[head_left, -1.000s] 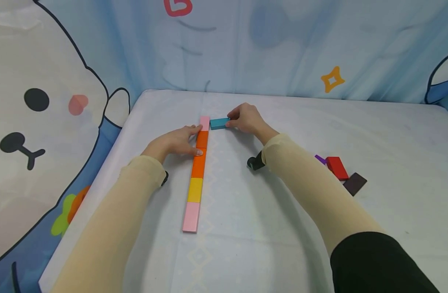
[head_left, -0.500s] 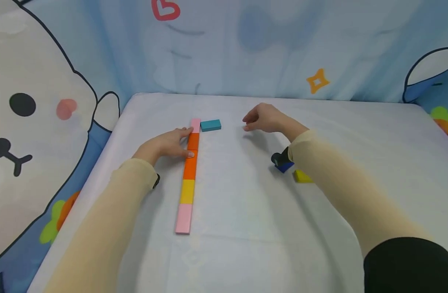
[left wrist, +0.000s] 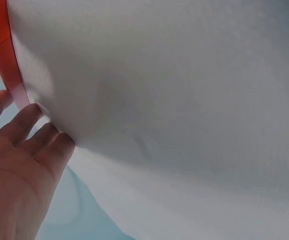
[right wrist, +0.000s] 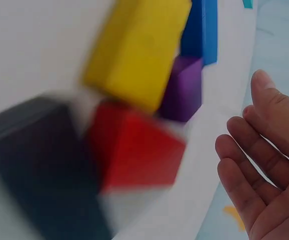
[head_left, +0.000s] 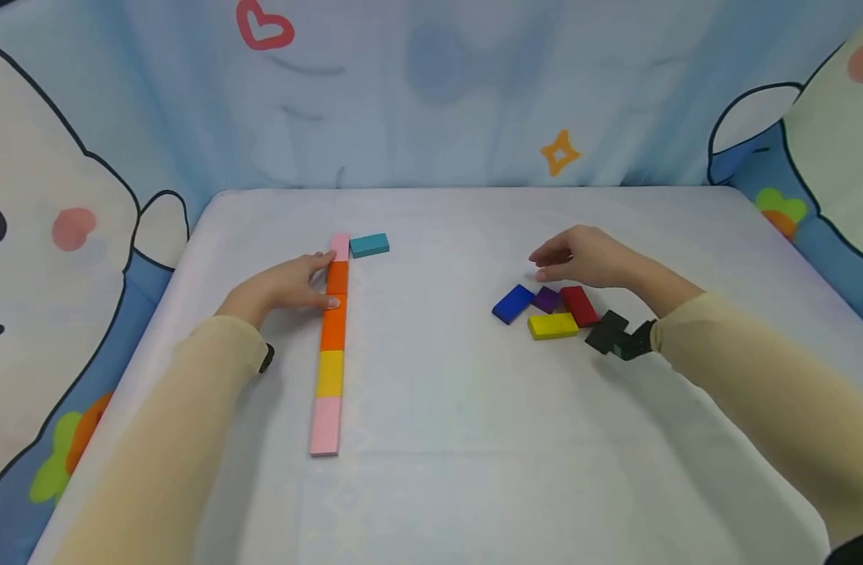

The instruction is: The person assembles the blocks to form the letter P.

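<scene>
A straight row of flat blocks runs away from me on the table: a near pink block (head_left: 325,424), a yellow block (head_left: 329,373), two orange blocks (head_left: 334,329) and a far pink block (head_left: 340,246). My left hand (head_left: 282,284) rests along its left side, thumb on an orange block, another fingertip at the far pink one. A teal block (head_left: 369,245) sticks out rightward from the row's far end. My right hand (head_left: 590,257), holding nothing, hovers just beyond a loose group: a blue block (head_left: 512,304), purple block (head_left: 547,300), red block (right wrist: 142,150), yellow block (head_left: 553,326) and black block (head_left: 604,333).
A white cloth covers the table (head_left: 431,486), and its far edge meets a light blue printed curtain (head_left: 460,102). Bare tabletop separates the row from the loose blocks. The black wrist camera (head_left: 635,342) overlaps the black block in the head view.
My right hand has let go of the teal block beside the row and moved right to the loose blocks. My left hand stays at the row. The head view has turned right.
</scene>
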Tool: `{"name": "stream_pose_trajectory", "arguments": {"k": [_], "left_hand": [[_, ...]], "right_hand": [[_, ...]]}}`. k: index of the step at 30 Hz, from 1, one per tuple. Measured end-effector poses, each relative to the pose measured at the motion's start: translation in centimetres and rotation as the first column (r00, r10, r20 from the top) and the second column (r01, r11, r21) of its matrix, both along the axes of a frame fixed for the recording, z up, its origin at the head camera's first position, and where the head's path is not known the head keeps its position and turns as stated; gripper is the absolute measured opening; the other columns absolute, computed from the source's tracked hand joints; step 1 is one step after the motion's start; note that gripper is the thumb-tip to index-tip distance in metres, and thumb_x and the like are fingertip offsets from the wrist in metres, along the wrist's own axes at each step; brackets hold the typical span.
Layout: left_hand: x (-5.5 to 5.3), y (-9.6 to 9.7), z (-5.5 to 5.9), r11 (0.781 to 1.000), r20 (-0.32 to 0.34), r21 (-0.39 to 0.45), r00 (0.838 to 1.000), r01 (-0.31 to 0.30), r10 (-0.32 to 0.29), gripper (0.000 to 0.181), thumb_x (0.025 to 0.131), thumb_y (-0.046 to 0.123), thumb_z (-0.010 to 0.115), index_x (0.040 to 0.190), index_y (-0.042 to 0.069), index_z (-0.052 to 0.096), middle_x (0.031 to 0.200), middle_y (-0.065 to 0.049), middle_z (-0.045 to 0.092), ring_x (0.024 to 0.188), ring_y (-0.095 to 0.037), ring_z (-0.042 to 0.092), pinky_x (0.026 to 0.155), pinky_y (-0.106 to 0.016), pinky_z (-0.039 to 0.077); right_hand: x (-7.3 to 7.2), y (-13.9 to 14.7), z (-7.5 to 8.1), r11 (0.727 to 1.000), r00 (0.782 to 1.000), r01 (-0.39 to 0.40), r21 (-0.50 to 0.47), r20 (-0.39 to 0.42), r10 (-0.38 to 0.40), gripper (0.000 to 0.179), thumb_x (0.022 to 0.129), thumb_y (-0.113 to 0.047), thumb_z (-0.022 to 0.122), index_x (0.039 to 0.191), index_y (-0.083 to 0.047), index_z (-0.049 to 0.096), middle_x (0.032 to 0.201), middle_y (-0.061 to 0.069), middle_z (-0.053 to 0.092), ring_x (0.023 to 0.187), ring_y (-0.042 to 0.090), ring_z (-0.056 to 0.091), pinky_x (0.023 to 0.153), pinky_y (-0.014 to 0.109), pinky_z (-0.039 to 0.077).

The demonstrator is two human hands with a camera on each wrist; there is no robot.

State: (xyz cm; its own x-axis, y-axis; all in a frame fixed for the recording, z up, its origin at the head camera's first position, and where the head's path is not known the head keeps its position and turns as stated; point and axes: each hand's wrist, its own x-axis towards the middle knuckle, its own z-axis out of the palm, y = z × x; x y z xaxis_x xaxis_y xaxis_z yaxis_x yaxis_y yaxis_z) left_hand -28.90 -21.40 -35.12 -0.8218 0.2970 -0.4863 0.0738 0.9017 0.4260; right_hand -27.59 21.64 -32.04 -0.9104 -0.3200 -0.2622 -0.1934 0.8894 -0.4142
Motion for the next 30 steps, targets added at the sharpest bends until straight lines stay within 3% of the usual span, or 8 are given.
{"name": "stream_pose_trajectory", "arguments": {"k": [9, 18, 24, 30], "left_hand": [[0.2, -1.1, -0.1, 1.000, 0.013, 0.005, 1.000, -0.003, 0.003, 0.092, 0.097, 0.035, 0.067, 0.166, 0.018, 0.008, 0.172, -0.019, 0.006, 0.159, -0.042, 0.006, 0.126, -0.063, 0.013], [0.3, -1.6, 0.3, 1.000, 0.003, 0.010, 1.000, -0.009, 0.009, 0.092, 0.098, 0.036, 0.067, 0.166, 0.017, 0.007, 0.172, -0.022, 0.006, 0.158, -0.044, 0.006, 0.126, -0.065, 0.014], [0.2, -1.8, 0.1, 1.000, 0.006, 0.020, 1.000, -0.020, 0.020, 0.092, 0.098, 0.035, 0.067, 0.166, 0.016, 0.007, 0.171, -0.023, 0.006, 0.158, -0.044, 0.007, 0.126, -0.064, 0.014], [0.1, -1.7, -0.3, 0.999, 0.020, 0.032, 0.999, -0.033, 0.033, 0.092, 0.098, 0.034, 0.067, 0.166, 0.018, 0.007, 0.172, -0.020, 0.006, 0.158, -0.043, 0.007, 0.126, -0.064, 0.015]], "right_hand": [[4.1, 4.1, -0.8, 0.993, 0.993, 0.113, 0.015, -0.044, -0.113, 0.046, 0.098, -0.023, 0.070, 0.136, 0.002, 0.062, 0.127, 0.026, 0.067, 0.111, 0.039, 0.065, 0.093, 0.050, 0.061], [8.7, 5.1, -2.7, 0.964, 0.966, 0.250, 0.087, -0.097, -0.241, 0.076, 0.091, -0.046, 0.075, 0.139, 0.008, 0.054, 0.129, 0.033, 0.062, 0.114, 0.046, 0.057, 0.094, 0.059, 0.055], [9.4, 4.2, -3.5, 0.952, 0.952, 0.295, 0.078, -0.114, -0.285, 0.086, 0.084, -0.049, 0.081, 0.137, 0.011, 0.052, 0.130, 0.034, 0.058, 0.119, 0.048, 0.053, 0.098, 0.062, 0.054], [9.4, 5.5, -3.3, 0.965, 0.965, 0.247, 0.084, -0.107, -0.238, 0.078, 0.087, -0.039, 0.081, 0.141, 0.010, 0.051, 0.134, 0.035, 0.057, 0.122, 0.051, 0.052, 0.102, 0.066, 0.049]]}}
